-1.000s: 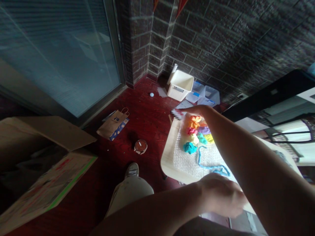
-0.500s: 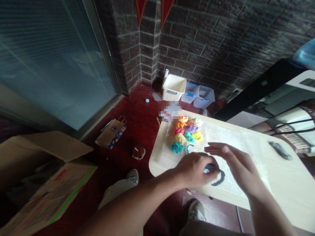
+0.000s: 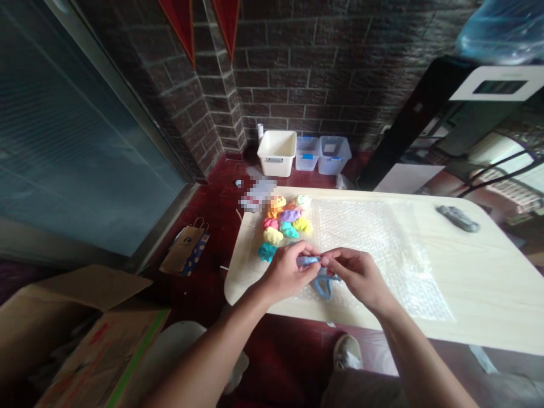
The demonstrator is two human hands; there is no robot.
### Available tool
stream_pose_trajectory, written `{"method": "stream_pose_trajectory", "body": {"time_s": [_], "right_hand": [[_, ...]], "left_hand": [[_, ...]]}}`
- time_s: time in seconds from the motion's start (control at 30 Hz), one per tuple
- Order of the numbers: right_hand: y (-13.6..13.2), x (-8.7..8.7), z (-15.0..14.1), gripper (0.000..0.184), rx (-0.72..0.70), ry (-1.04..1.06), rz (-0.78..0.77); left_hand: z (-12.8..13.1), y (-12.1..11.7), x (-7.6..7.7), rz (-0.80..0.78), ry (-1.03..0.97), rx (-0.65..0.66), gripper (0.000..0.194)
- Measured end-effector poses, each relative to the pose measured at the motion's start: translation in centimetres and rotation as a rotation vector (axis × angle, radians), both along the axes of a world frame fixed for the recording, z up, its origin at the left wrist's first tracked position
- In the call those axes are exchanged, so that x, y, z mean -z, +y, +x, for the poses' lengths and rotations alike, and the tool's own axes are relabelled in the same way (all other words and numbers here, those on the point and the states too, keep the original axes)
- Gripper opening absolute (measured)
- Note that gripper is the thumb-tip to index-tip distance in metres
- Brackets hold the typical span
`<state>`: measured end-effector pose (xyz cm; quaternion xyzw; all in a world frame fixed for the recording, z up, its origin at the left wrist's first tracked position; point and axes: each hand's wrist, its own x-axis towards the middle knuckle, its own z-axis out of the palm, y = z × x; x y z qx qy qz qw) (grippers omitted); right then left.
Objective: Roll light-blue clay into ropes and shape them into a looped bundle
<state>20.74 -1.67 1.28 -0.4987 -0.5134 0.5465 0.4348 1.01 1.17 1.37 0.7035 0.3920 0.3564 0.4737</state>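
Observation:
My left hand (image 3: 293, 265) is closed round a light blue piece of modelling clay (image 3: 307, 260) above the near edge of the table. From the right, my right hand (image 3: 353, 273) meets it, thumb and fingertips pinched at the end of the blue piece. A thin blue clay strand (image 3: 323, 289) shows as a loop just below my fingers; whether it joins the held piece is hidden. Beyond my left hand lie several coloured clay lumps: teal (image 3: 267, 251), pale yellow (image 3: 272, 236), purple (image 3: 290, 215) and others.
Bubble wrap (image 3: 365, 232) covers much of the pale wooden table (image 3: 493, 277). A grey lump (image 3: 458, 218) lies at the far right. Plastic bins (image 3: 277, 161) stand on the floor by the brick wall. At left are a paper bag (image 3: 185, 246) and an open cardboard box (image 3: 102, 351).
My right hand, formerly apart with fingers extended, has come in to pinch beside my left hand. The blue clay now shows between them. The view has turned to the right.

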Motion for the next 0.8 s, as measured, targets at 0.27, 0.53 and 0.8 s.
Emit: {"method": "stream_pose_trajectory", "body": {"time_s": [0.27, 0.53, 0.8], "right_hand": [[-0.7, 1.2, -0.3, 0.029, -0.089, -0.009, 0.032], [-0.4, 1.6, -1.1, 0.025, -0.085, -0.025, 0.061], [-0.3, 0.5, -1.6, 0.027, -0.058, -0.135, 0.117]], "left_hand": [[-2.0, 0.0, 0.7, 0.052, 0.088, 0.004, 0.015], [-3.1, 0.3, 0.5, 0.086, 0.067, 0.004, 0.01], [-3.6, 0.3, 0.5, 0.039, 0.022, 0.038, 0.011]]}}
